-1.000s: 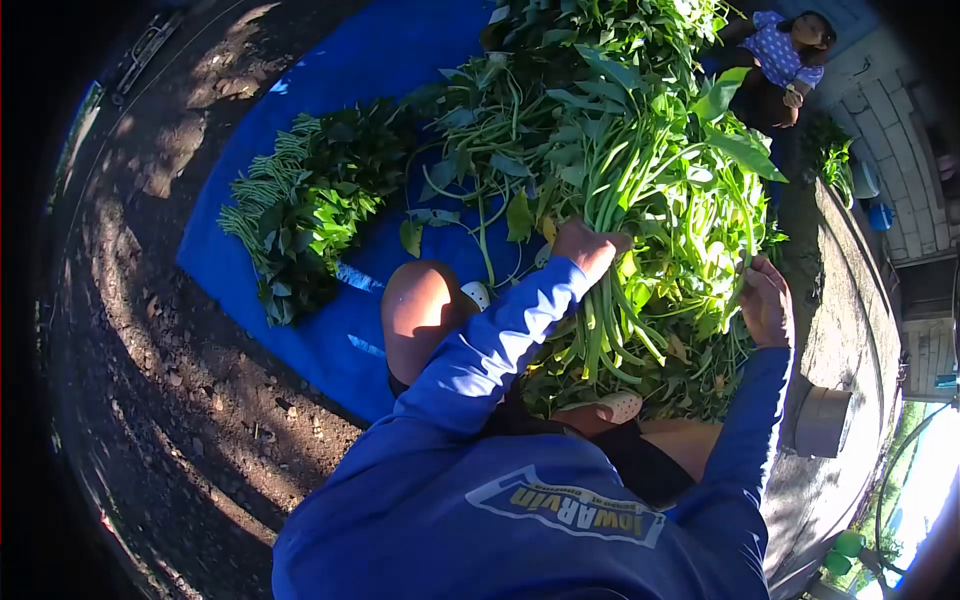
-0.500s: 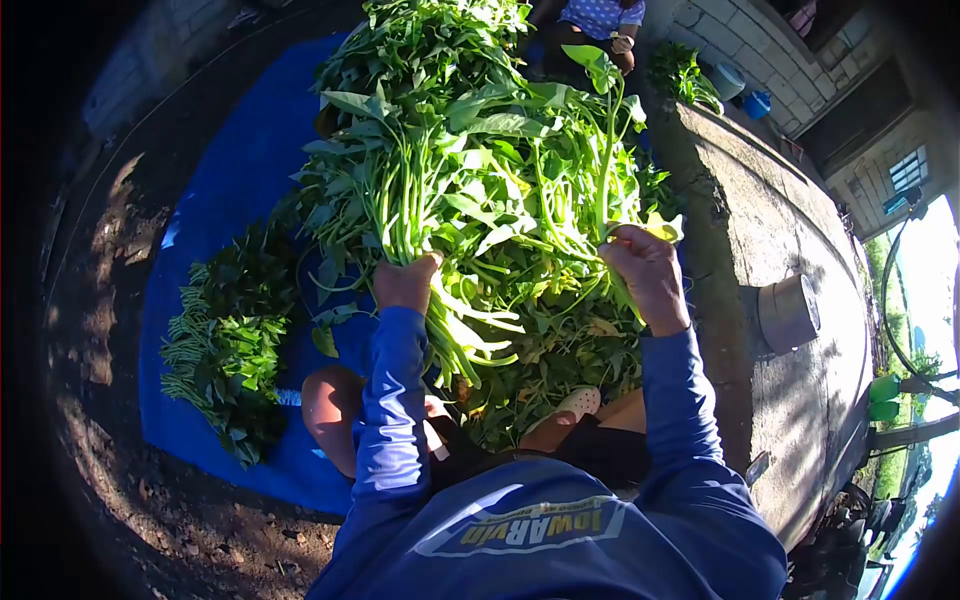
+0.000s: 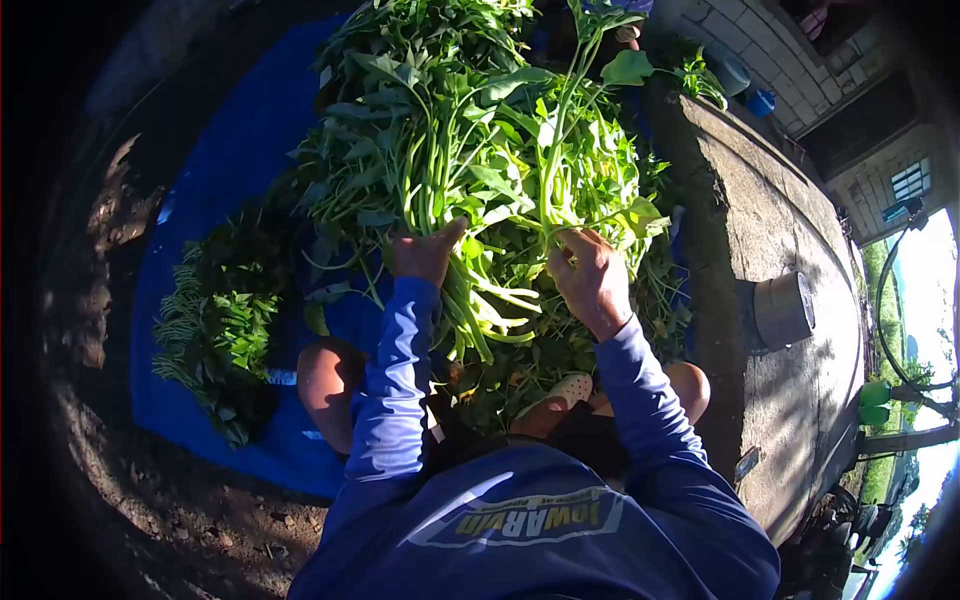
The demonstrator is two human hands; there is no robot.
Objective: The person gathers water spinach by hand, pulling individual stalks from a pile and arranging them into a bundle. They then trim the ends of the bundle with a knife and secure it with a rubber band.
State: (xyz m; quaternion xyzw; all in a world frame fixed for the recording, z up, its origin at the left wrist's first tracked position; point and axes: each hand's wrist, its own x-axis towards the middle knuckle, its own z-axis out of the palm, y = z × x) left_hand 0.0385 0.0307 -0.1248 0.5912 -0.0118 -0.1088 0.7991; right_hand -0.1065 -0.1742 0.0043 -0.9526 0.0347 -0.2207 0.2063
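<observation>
My left hand (image 3: 425, 254) is wrapped round a bundle of long green stems (image 3: 462, 306), whose leafy tops point away from me. To its right, my right hand (image 3: 590, 275) pinches a single leafy stalk (image 3: 553, 170) near its lower end. Behind and under both hands lies a large heap of leafy greens (image 3: 400, 75). More cut greens and trimmings are piled below my hands, in front of my feet. On the left, a separate pile of tied greens (image 3: 240, 325) rests on the blue tarp (image 3: 215, 160).
A concrete ledge (image 3: 780, 210) runs along the right, with a round metal container (image 3: 785, 310) on it. Greens (image 3: 700, 82) and a blue container (image 3: 761, 102) stand at the upper right. Another person (image 3: 628, 35) is partly visible at the top, beyond the heap.
My right hand has moved left, closer to my left hand, with the stalk in it. My left hand has shifted slightly right and up, still round the bundle.
</observation>
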